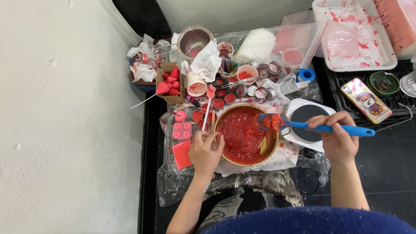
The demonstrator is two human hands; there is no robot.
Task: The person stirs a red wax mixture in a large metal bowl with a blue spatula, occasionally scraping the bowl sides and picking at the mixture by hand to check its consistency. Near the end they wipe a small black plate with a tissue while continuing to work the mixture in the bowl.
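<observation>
The gold bowl [272, 145] is steadied at its rim by the left hand [205, 151]; the blue spatula [320, 127], wax-laden, is clasped in the right hand [336, 136].

Bright, even daylight over a sharp, wide-angle head view.

The white wall [65, 108] on one side is nearly washed out, and soft glare sits on the metal bowl [193, 41] and the clear plastic sheet [173, 190]. Shadows are faint and short under the hands. Lines bend slightly toward the edges; the blue garment [312, 221] at the bottom edge is blurred.
</observation>
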